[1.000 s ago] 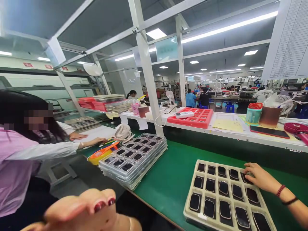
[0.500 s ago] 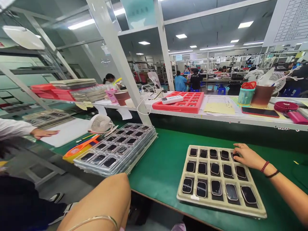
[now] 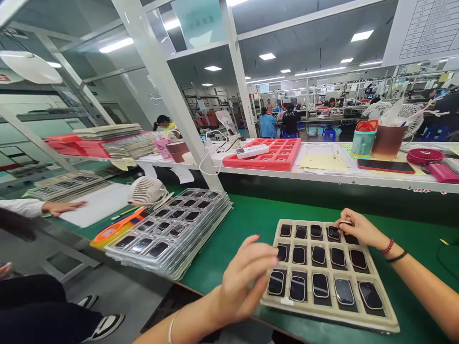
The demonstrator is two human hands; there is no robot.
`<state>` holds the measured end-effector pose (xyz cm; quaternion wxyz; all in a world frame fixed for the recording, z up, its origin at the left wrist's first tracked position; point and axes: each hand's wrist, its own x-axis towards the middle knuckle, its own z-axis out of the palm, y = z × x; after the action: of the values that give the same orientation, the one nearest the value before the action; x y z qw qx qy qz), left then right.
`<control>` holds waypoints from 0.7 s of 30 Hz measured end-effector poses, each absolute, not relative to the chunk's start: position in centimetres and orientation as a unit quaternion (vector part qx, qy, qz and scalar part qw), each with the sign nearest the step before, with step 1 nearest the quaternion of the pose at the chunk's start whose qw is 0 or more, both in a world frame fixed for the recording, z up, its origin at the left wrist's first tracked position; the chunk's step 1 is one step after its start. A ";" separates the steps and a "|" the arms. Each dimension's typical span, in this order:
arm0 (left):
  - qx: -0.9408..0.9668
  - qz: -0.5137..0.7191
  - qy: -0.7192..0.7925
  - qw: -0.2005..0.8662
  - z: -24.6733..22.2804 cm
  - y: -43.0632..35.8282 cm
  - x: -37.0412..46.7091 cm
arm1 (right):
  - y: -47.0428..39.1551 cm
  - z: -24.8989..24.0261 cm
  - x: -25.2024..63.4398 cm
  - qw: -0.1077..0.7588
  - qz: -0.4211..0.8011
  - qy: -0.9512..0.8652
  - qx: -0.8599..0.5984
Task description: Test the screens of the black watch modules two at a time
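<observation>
A beige tray (image 3: 324, 313) with rows of square watch screens in its compartments lies on the green table at right. My right hand (image 3: 360, 229) is over its far right corner, fingers pinched on a dark watch screen (image 3: 346, 223) tilted nearly edge-on. Beside those fingers, another watch screen (image 3: 333, 233) sits in its compartment. My left hand (image 3: 247, 277) hovers at the tray's left edge, fingers loosely bent and thumb apart, with nothing visible in it. To the left, a stack of clear plastic trays (image 3: 204, 239) carries more watch screens.
A small white fan (image 3: 146, 191) and an orange-handled tool (image 3: 118, 227) lie beyond the clear stack. Above the table runs a white shelf (image 3: 322, 179) with a red tray (image 3: 261, 165), a phone (image 3: 385, 166) and cups. A co-worker's hand (image 3: 64, 207) rests at far left.
My left hand has come up from the lower left to the tray's edge. My right hand has shifted slightly left and lifted a watch screen from the far right compartment.
</observation>
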<state>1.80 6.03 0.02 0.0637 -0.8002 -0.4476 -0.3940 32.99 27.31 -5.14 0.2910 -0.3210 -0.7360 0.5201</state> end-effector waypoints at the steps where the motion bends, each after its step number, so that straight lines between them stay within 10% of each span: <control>1: -0.804 -0.362 -0.470 0.030 -0.5 7.1 1.9 | 27.4 -4.9 32.4 0.301 0.558 -0.705 -0.318; 8: -0.761 -0.172 -0.620 -0.083 -5.7 13.0 1.8 | 28.8 -5.3 27.2 0.310 0.675 -0.601 -0.295; 21: -0.488 -0.496 -0.412 -0.588 -4.5 24.5 5.6 | 31.2 -6.8 27.0 0.350 0.762 -0.502 -0.214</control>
<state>5.64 24.53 -4.53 -0.5883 -0.4879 -0.4124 -0.4957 26.98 31.15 -6.81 0.3501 -0.2141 -0.5017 0.7615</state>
